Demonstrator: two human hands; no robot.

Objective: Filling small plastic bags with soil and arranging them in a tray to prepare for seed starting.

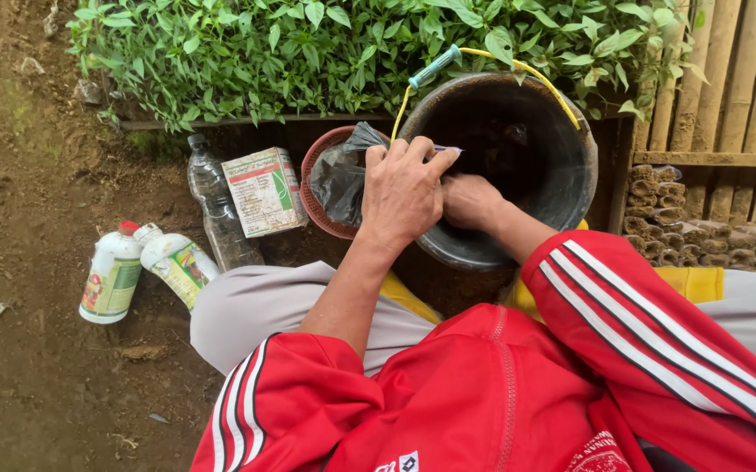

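Black plastic, scuffed and dusty — a bucket with a yellow wire handle and a teal grip sits on the soil between the person's knees, dark earth inside it. Both hands work at its near rim. The left hand hovers over the rim with its fingers curled and pinched on the edge of a small clear plastic bag, of which only a thin strip shows past the fingertips. The right hand is lower, inside the bucket, closed in a loose fist; what it grips, if anything, cannot be told, since the left hand covers part of it.

Just left of the bucket, touching it, a red mesh basket holds a crumpled dark plastic bag. Further left on the ground lie a flat printed packet, a clear plastic bottle and two white bottles with labels — one red-capped. Green seedlings fill the bed behind, and a bamboo fence stands at the right, with rows of small soil-filled bags at its foot.
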